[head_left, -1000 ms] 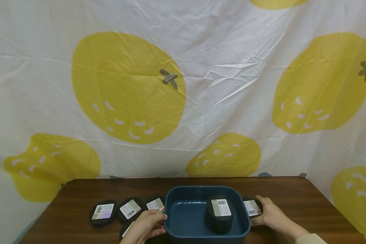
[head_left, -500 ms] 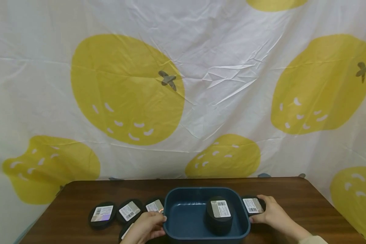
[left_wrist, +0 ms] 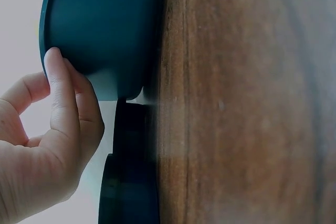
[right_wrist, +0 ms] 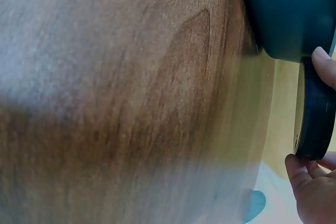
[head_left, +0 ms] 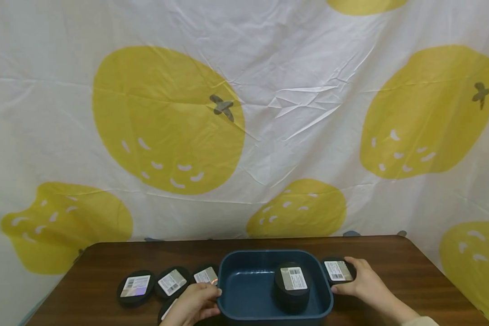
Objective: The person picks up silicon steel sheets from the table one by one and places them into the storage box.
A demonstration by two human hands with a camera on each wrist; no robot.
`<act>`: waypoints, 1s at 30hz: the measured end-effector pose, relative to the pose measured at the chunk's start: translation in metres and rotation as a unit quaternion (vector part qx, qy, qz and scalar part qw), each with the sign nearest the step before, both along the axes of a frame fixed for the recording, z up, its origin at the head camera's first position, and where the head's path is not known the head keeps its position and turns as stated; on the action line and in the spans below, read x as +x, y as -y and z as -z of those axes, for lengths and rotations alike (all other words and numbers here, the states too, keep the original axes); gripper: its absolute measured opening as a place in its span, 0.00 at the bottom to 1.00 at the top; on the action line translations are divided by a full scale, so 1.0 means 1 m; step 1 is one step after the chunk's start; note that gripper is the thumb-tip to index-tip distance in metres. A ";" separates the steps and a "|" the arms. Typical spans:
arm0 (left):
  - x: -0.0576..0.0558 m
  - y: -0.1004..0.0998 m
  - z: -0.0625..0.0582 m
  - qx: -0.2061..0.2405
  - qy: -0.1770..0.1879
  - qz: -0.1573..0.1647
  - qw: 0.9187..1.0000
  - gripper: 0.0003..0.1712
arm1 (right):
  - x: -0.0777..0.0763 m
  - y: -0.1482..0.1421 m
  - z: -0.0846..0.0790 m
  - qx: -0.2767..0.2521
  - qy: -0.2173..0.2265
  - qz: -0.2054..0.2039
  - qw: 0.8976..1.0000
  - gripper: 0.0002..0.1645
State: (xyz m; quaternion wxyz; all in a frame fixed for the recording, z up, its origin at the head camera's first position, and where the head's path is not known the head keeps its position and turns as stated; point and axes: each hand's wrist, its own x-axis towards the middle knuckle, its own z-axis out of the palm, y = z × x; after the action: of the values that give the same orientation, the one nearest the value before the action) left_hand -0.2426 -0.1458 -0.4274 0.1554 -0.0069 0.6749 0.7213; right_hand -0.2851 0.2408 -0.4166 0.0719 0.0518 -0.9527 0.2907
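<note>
1. The left hand [head_left: 193, 304] hides from us part of a flat, round, black container [head_left: 163, 311] with a white label.
2. We cannot read any label's print.
3. We cannot tell whether the taller black cylinder [head_left: 291, 299] inside the dark-blue rectangular basin [head_left: 248, 299] is one piece or a stack.
4. The right wrist view's edge cuts off the right hand [head_left: 363, 284] and its round black disc [right_wrist: 316, 114].
5. We find the brown wooden table [left_wrist: 236, 103] blurred there.

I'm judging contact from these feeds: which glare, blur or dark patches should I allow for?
Head: a glint inside the blue bin, sheen on the creased curtain; left wrist: two black containers nearly lost in shadow, tabletop softly blurred toward the right; right wrist: pale glare at the tabletop's left, yellowish reflection toward its right edge.
</note>
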 end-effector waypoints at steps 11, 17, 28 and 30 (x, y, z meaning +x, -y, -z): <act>0.002 -0.001 -0.001 0.001 0.000 0.004 1.000 0.07 | 0.004 -0.006 -0.005 0.004 -0.013 0.004 1.000 0.57; 0.002 -0.002 -0.001 0.001 0.001 0.000 1.000 0.07 | 0.002 -0.005 -0.012 0.006 -0.010 0.003 1.000 0.58; 0.002 -0.001 -0.002 0.001 -0.005 0.004 1.000 0.06 | 0.001 0.003 -0.029 0.011 -0.020 0.003 1.000 0.59; 0.001 -0.001 -0.001 0.002 -0.005 0.005 1.000 0.05 | 0.001 0.004 -0.031 0.009 -0.017 0.004 1.000 0.59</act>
State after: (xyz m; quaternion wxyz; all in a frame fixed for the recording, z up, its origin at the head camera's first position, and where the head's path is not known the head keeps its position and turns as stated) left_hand -0.2414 -0.1452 -0.4264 0.1560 0.0002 0.6746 0.7215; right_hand -0.2839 0.2364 -0.3858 0.0889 0.0536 -0.9540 0.2814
